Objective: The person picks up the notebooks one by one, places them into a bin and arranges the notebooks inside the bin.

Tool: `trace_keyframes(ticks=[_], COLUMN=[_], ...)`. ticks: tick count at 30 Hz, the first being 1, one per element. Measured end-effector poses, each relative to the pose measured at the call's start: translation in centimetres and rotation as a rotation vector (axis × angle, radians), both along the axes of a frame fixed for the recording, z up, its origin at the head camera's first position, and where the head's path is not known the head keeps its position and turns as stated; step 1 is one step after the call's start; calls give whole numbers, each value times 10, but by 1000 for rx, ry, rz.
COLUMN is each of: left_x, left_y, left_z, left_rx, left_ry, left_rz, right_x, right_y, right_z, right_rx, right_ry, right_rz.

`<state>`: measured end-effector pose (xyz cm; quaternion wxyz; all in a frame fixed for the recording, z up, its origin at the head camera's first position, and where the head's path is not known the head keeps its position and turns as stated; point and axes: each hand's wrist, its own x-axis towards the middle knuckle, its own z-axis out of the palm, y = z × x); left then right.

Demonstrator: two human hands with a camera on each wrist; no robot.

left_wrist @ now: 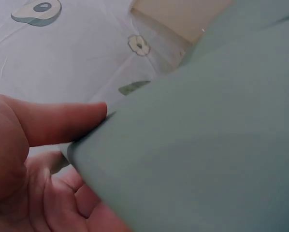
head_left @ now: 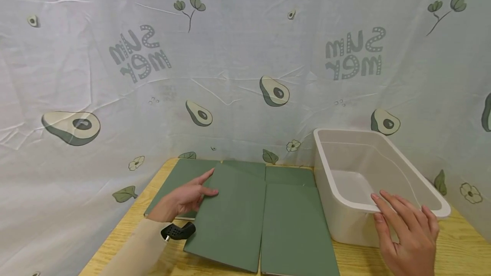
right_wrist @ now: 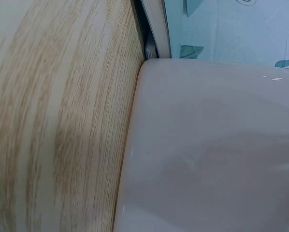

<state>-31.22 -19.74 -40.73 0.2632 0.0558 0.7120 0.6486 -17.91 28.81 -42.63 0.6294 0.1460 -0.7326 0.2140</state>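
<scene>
My left hand pinches the left edge of a green book, thumb on its cover and the other fingers under it. Tilted a little, this book overlaps other green books behind it. In the left wrist view, the thumb lies near a corner of the green cover. My right hand has its fingers extended at the near rim of a pale plastic bin; whether the fingertips press on it I cannot tell. The right wrist view shows the bin's outer wall but no hand.
More green books lie at the back left and beside the bin; one book shows pale page edges. All stand on a wood-grain table. A curtain printed with avocados hangs behind.
</scene>
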Motion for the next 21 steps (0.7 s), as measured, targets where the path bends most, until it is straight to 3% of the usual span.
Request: trace_keyframes(ticks=[11,21], left_x=[-3,-8], left_y=[4,16], left_z=[4,27], left_rx=[34,18], left_ry=[44,98], left_rz=[27,57], right_x=[-1,-1], right_y=[0,3], right_z=[0,-3], right_rx=[2,-1], right_ry=[8,-32], right_rz=[5,-13])
